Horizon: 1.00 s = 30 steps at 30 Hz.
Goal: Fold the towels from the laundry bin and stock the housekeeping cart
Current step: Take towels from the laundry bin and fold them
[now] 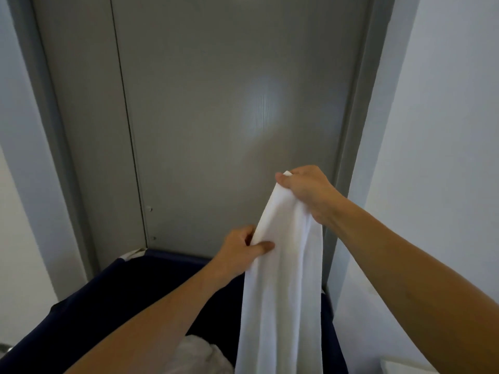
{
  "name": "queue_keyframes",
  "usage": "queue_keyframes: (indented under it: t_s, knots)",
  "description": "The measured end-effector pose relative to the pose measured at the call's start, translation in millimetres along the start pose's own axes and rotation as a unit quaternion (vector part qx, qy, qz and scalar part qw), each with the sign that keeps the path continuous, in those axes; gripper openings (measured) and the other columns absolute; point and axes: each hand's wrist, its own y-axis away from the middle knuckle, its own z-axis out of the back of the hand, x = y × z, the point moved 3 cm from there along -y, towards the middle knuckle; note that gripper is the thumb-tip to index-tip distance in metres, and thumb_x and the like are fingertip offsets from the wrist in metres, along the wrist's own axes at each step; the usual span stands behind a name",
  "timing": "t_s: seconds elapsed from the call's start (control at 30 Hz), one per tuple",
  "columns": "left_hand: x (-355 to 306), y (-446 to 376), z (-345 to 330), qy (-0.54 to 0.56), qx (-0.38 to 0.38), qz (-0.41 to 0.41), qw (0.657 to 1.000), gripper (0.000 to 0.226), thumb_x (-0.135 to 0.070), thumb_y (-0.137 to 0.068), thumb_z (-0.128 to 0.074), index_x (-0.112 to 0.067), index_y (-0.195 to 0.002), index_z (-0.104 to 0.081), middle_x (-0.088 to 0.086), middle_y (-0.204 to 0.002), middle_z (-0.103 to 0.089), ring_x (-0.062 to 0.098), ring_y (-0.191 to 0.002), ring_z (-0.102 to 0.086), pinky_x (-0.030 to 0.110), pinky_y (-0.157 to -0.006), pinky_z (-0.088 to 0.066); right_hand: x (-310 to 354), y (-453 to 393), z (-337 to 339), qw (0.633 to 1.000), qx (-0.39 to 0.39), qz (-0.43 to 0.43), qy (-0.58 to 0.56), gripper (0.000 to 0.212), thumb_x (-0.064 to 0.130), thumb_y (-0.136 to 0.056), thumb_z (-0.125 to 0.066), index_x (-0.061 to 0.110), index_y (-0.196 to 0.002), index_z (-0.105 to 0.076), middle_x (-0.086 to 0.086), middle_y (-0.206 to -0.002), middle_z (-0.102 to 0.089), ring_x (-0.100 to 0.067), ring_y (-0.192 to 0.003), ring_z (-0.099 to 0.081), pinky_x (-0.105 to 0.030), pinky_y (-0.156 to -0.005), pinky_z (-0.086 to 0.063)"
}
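The right hand (pixel 305 190) pinches the top corner of a white towel (pixel 280 279), fingers curled round the cloth, holding it up in front of a grey door (pixel 216 103). The left hand (pixel 243 249) grips the towel's left edge lower down, thumb across the fabric. The towel hangs straight down into the dark blue bin (pixel 108 300), where more white laundry (pixel 199 354) lies bunched at the bottom.

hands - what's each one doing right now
Left hand: pinches the white towel's edge.
Right hand: grips the towel's top corner, holding it up.
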Motion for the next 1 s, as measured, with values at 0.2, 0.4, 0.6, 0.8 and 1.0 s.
queue_keyframes:
  t_s: [0.2, 0.4, 0.6, 0.8, 1.0]
  knots:
    - [87.4, 14.4, 8.3, -0.075, 0.037, 0.126, 0.988, 0.034, -0.02, -0.093, -0.073, -0.015, -0.074, -0.045, 0.004, -0.071, -0.053, 0.017, -0.067, -0.06, 0.044, -0.073, -0.059, 10.6, -16.2, 39.6, 0.977, -0.093, -0.048, -0.184, 0.032, 0.03, -0.094, -0.07, 0.006, -0.114, -0.065, -0.007, -0.094, -0.067, -0.027, -0.095, -0.065, -0.045, -0.094, -0.052]
    - [47.8, 10.7, -35.1, 0.069, 0.047, 0.043, 0.996, 0.065, -0.058, -0.075, -0.079, -0.027, -0.129, -0.061, -0.009, -0.121, -0.068, 0.007, -0.114, -0.064, 0.029, -0.1, -0.053, 21.3, -14.7, 34.5, 0.985, -0.038, -0.012, -0.169, 0.019, 0.027, -0.094, -0.071, 0.009, -0.089, -0.065, -0.003, -0.078, -0.068, -0.019, -0.076, -0.067, -0.035, -0.078, -0.056]
    - [12.0, 8.2, -51.6, 0.058, -0.01, -0.052, 0.997, 0.019, -0.03, -0.088, -0.078, -0.023, -0.103, -0.069, -0.007, -0.101, -0.075, 0.009, -0.093, -0.071, 0.024, -0.079, -0.059, 7.5, -12.2, 29.6, 0.987, -0.038, -0.024, -0.153, 0.022, 0.029, -0.094, -0.07, 0.009, -0.102, -0.064, -0.004, -0.09, -0.068, -0.021, -0.089, -0.067, -0.042, -0.092, -0.055]
    - [38.2, 20.7, -55.9, 0.158, 0.172, 0.065, 0.97, 0.037, -0.025, -0.09, -0.076, -0.006, -0.121, -0.07, 0.006, -0.117, -0.075, 0.024, -0.11, -0.071, 0.04, -0.096, -0.057, -3.3, -16.2, 44.6, 0.989, -0.058, -0.029, -0.136, 0.03, 0.032, -0.091, -0.073, 0.008, -0.108, -0.065, -0.007, -0.097, -0.068, -0.025, -0.092, -0.067, -0.041, -0.087, -0.055]
    - [75.6, 23.6, -8.4, 0.204, 0.034, 0.123, 0.971, 0.031, -0.031, -0.091, -0.065, -0.007, -0.075, -0.077, 0.01, -0.081, -0.075, 0.02, -0.076, -0.069, 0.024, -0.067, -0.054, -30.3, -27.4, 87.8, 0.98, -0.164, -0.026, -0.109, 0.023, 0.031, -0.091, -0.073, 0.01, -0.094, -0.064, -0.004, -0.078, -0.057, -0.021, -0.07, -0.057, -0.028, -0.063, -0.043]
